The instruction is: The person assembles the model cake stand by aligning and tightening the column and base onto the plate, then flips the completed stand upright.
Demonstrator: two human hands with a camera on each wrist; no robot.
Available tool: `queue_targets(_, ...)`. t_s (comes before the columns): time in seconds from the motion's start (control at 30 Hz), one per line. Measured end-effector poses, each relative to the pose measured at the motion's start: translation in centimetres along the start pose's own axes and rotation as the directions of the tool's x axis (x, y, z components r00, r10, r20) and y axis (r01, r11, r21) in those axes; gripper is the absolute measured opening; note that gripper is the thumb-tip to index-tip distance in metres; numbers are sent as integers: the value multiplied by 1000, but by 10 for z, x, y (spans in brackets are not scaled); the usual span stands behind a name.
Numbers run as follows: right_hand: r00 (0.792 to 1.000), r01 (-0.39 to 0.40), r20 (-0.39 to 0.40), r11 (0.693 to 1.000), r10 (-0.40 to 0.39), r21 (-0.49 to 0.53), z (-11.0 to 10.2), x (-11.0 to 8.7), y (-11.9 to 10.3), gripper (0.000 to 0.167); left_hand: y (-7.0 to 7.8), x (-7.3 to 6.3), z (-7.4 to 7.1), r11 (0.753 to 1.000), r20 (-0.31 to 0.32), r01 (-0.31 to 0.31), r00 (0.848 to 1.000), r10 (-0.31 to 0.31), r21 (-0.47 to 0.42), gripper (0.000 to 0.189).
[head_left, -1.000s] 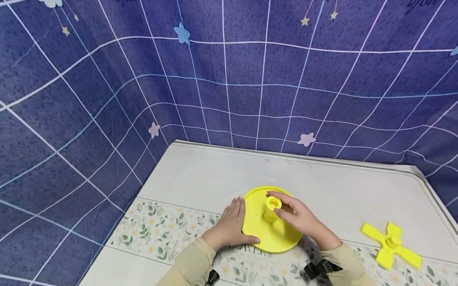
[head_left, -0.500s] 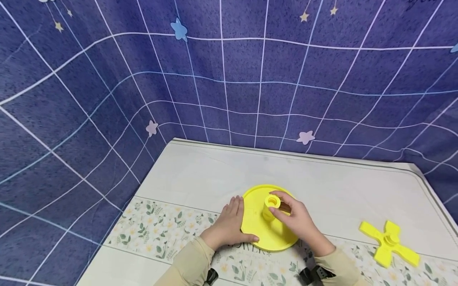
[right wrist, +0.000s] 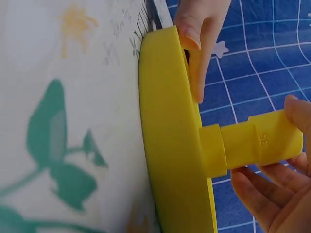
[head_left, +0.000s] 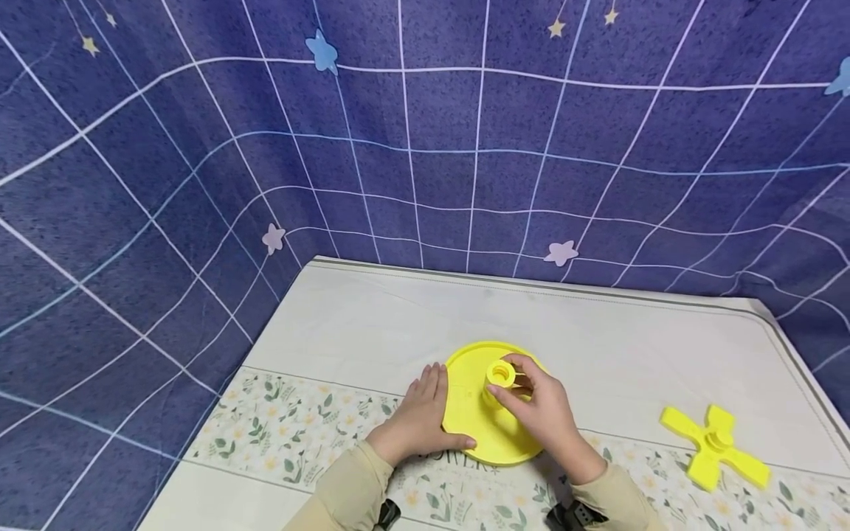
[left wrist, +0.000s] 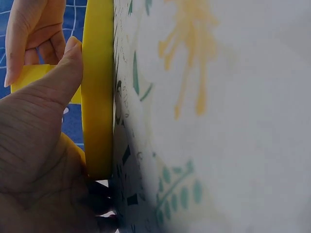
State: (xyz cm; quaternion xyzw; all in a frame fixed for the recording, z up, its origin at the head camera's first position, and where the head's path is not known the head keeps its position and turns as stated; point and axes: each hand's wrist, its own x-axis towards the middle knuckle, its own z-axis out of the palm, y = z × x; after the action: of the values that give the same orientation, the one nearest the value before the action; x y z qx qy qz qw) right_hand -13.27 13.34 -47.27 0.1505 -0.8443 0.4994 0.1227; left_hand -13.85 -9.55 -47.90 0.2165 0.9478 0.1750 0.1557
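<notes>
A round yellow disc (head_left: 519,440) with a raised rim lies on the table cover. A hollow yellow cylinder (head_left: 499,375) stands upright at its middle. My right hand (head_left: 541,402) grips the cylinder near its top, thumb in front and fingers behind. In the right wrist view the cylinder (right wrist: 265,138) carries an embossed 35 and sits on a narrower stub rising from the disc (right wrist: 170,121). My left hand (head_left: 420,413) rests along the disc's left edge, fingers straight, thumb at the front rim. In the left wrist view its thumb (left wrist: 58,77) lies against the rim.
A yellow four-armed cross piece (head_left: 717,446) with a central knob lies to the right on the table. The white table cover (head_left: 392,317) has a flowered band (head_left: 285,413). Blue gridded curtains (head_left: 438,177) enclose the back and left.
My right hand has closed its thumb and fingers more tightly around the cylinder's top, from a looser hold. The view has shifted slightly; the left hand stays at the disc's edge.
</notes>
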Motion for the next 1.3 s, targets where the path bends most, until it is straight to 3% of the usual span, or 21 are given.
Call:
queue_targets(0.17,994,77,72,995,-81,56,-8,3,2,58,0,-2,-1,1000,3,4,1000,-4,-10,126)
queue_targets(0.3,967,122,201,978,-155,169,-16,10,5,54,0,-3,-3,1000,-2,-2,1000,2,-20,125)
queue_targets(0.43,934,71,323,964,-154,255,-21,16,10,52,1,-2,-4,1000,1,-4,1000,4,-11,125)
queue_targets(0.5,928,47,346,964,-139,262,-21,17,10,50,1,-2,-4,1000,2,-6,1000,6,-9,125)
queue_targets(0.67,950,14,301,971,-88,239,-19,15,8,44,1,-2,-5,1000,2,-8,1000,8,-10,125)
queue_targets(0.87,986,-21,165,989,-3,148,-12,9,6,41,0,-1,-3,1000,-2,-12,1000,12,0,126)
queue_targets(1.07,998,-29,49,998,26,61,-4,4,3,45,1,-1,-2,1000,-2,-12,1000,12,8,126)
queue_targets(1.2,999,-11,33,1000,11,6,-2,3,2,49,1,-1,-1,1000,-3,-13,1000,13,7,126)
queue_targets(1.3,996,24,82,998,-19,-57,-6,6,2,57,0,-1,-1,1000,-6,-11,1000,11,6,126)
